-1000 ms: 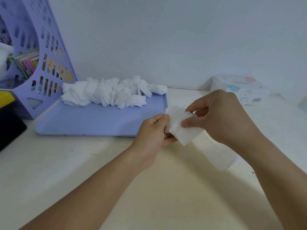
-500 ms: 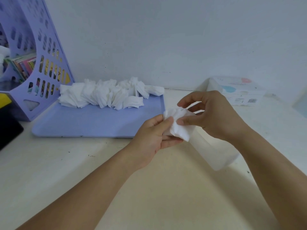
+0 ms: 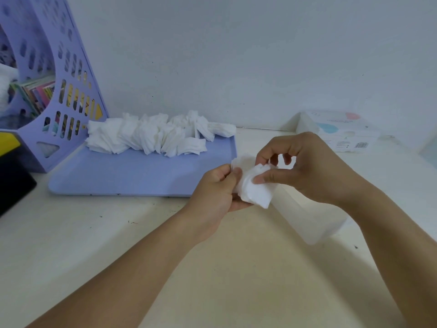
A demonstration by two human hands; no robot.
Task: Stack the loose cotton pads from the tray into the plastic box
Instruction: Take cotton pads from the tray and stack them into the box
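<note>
A small bunch of white cotton pads (image 3: 254,191) is held between both hands above the table. My left hand (image 3: 215,192) grips the bunch from the left, thumb on top. My right hand (image 3: 305,166) pinches the pads from the right with thumb and curled fingers. Under my right hand lies the clear plastic box (image 3: 316,221), partly hidden by the wrist. Many loose pads (image 3: 151,136) lie heaped along the far edge of the lilac tray (image 3: 132,176).
A lilac perforated file holder (image 3: 59,86) with books stands at the left, beside a black and yellow object (image 3: 11,166). A white printed carton (image 3: 340,133) sits against the wall at the right. The cream table (image 3: 94,245) runs toward me.
The pads in my hands have been gathered tighter and turned. My right fingers have lifted and curled over the bunch, and both hands shifted slightly.
</note>
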